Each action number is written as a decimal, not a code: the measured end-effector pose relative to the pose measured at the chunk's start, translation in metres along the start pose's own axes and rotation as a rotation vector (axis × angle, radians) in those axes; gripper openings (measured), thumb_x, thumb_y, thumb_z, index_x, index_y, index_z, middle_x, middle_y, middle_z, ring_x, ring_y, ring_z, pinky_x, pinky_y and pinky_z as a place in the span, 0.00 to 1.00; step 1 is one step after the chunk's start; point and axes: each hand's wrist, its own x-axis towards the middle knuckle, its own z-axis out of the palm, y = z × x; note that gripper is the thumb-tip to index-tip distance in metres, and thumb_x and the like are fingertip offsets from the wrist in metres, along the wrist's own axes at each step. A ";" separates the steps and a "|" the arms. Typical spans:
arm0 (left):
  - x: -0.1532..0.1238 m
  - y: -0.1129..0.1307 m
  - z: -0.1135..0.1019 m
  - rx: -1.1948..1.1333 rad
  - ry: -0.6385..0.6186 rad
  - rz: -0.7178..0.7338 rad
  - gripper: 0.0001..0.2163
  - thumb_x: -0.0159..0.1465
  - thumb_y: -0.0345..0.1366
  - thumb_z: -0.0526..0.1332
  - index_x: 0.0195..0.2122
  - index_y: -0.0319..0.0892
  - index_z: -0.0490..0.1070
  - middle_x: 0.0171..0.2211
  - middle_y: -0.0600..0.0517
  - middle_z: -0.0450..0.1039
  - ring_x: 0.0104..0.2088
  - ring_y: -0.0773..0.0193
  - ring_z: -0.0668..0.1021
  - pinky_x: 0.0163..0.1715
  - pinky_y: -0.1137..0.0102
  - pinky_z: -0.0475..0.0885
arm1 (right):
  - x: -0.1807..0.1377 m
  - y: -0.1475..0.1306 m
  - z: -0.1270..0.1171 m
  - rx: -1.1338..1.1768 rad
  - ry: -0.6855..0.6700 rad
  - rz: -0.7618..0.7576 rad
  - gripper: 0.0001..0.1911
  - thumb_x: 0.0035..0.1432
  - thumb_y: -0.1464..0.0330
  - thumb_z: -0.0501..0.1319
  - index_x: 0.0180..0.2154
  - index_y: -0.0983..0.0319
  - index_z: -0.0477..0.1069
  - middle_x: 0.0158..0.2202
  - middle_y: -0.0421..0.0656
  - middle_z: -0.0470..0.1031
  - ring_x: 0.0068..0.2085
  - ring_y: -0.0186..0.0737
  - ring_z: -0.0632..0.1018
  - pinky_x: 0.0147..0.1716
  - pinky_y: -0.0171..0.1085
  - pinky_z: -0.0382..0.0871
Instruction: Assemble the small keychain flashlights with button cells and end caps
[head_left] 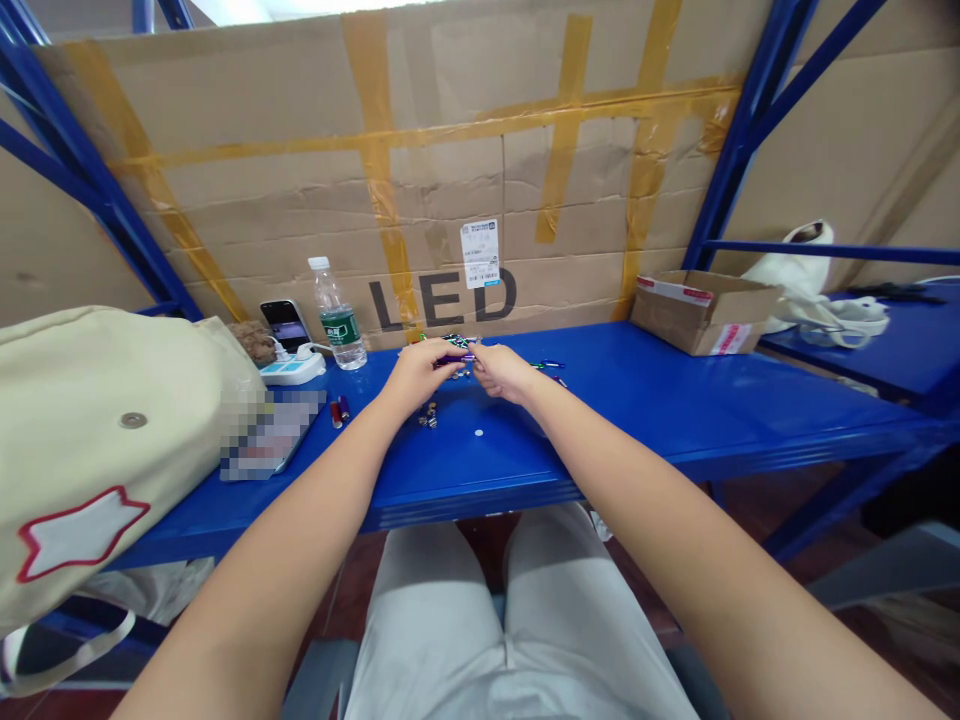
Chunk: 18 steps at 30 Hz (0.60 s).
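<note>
Over the far middle of the blue table, my left hand [420, 375] and my right hand [501, 373] meet end to end, both closed on a slim purple pen-like barrel [459, 358]. My fingers cover much of it. Behind them lies a heap of thin coloured pens or pen parts [450, 340], partly hidden. Small shiny metal pieces [427, 416] are scattered just in front of my left hand. To the right of my right hand are a few slim green and blue pen-like pieces [553, 364]. A short red barrel [336, 414] and a purple one [344, 406] lie left of my left arm.
On the left are a cream bag [180, 400], a phone [281, 435], a white power strip [292, 370], an upright phone [285, 325] and a water bottle [337, 320]. An open cardboard box [701, 310] stands at right. Taped cardboard [300, 200] walls the back.
</note>
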 end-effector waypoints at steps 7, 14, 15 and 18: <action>0.002 0.006 0.002 -0.078 -0.060 -0.205 0.12 0.56 0.39 0.63 0.40 0.39 0.77 0.36 0.49 0.79 0.35 0.61 0.78 0.39 0.67 0.72 | 0.001 0.005 -0.006 -0.271 0.195 -0.241 0.26 0.65 0.55 0.44 0.19 0.61 0.58 0.18 0.40 0.61 0.25 0.35 0.66 0.27 0.32 0.56; 0.000 -0.004 0.002 -0.197 -0.101 -0.262 0.16 0.57 0.42 0.63 0.43 0.39 0.76 0.37 0.47 0.78 0.37 0.60 0.78 0.39 0.65 0.72 | -0.002 0.006 -0.015 -0.214 -0.024 -0.275 0.21 0.64 0.64 0.43 0.20 0.62 0.57 0.19 0.38 0.61 0.22 0.32 0.63 0.24 0.32 0.55; 0.000 -0.006 0.001 -0.192 -0.099 -0.256 0.16 0.57 0.42 0.63 0.43 0.39 0.76 0.37 0.47 0.79 0.37 0.59 0.78 0.39 0.65 0.72 | -0.002 0.006 -0.016 -0.189 -0.071 -0.267 0.19 0.63 0.66 0.44 0.20 0.61 0.56 0.19 0.37 0.60 0.21 0.31 0.61 0.23 0.31 0.55; -0.001 -0.009 -0.002 -0.097 -0.079 -0.141 0.13 0.57 0.39 0.64 0.42 0.40 0.77 0.38 0.47 0.79 0.38 0.59 0.78 0.39 0.65 0.72 | -0.005 0.004 -0.019 -0.068 -0.248 -0.172 0.15 0.61 0.69 0.45 0.22 0.61 0.55 0.17 0.35 0.55 0.18 0.29 0.56 0.18 0.30 0.50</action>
